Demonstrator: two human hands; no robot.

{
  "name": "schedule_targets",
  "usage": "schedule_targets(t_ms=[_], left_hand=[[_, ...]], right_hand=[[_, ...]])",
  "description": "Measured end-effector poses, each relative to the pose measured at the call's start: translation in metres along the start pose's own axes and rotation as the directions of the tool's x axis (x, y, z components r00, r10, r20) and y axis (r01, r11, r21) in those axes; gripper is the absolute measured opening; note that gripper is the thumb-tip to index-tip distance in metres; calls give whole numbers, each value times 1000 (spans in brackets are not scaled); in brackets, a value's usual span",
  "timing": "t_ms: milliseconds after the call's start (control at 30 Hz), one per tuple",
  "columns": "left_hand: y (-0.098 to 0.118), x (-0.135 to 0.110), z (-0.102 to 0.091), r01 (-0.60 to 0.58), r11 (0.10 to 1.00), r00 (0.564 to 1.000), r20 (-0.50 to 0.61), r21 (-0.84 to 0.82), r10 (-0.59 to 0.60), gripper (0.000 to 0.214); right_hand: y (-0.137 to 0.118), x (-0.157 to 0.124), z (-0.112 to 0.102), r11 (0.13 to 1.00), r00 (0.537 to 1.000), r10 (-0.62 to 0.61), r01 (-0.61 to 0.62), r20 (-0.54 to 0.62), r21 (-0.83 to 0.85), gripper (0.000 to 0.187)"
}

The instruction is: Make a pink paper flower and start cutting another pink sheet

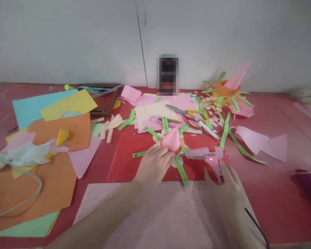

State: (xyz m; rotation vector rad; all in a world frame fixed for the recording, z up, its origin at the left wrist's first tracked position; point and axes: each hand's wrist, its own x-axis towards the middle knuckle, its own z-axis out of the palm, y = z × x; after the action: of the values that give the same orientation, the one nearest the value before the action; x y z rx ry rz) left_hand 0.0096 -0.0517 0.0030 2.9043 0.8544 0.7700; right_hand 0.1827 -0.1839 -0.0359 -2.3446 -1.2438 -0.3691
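A paper flower with a pink cone (171, 139), an orange ring, pale petals and green strips with dark markings lies on a red board (124, 148). My left hand (155, 162) grips it at the near left side of the cone, with fingers bent against it; the fingertips are partly hidden. My right hand (226, 186) is wrapped round the handle of a pink hot glue gun (203, 153), its small red light lit. The gun's nozzle points left, close to my left fingers and the flower's base. I cannot tell whether the nozzle touches the paper.
Scissors (182, 110) and a white pen (207, 128) lie among paper scraps behind the board. A similar paper flower (226, 88) stands at the back right. Orange paper sheets (59, 131) are piled at left under a white cable (38, 183). A black cord (256, 223) runs beside my right forearm.
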Motion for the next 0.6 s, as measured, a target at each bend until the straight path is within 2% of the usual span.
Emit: schedule_targets(t_ms=[433,533,600], left_hand=[[0,0,1,-14,1000,1000,-3,24,14,18],[2,1,-3,-9,998,999,-40,57,11,16],[2,1,-10,8,997,994,-109,77,1,14]], right_hand=[[1,1,0,1000,1000,2,-2,-14,-9,47],[0,2,-1,1000,1000,12,-12,6,12,46],[0,2,0,1000,1000,21,-21,-5,12,46]])
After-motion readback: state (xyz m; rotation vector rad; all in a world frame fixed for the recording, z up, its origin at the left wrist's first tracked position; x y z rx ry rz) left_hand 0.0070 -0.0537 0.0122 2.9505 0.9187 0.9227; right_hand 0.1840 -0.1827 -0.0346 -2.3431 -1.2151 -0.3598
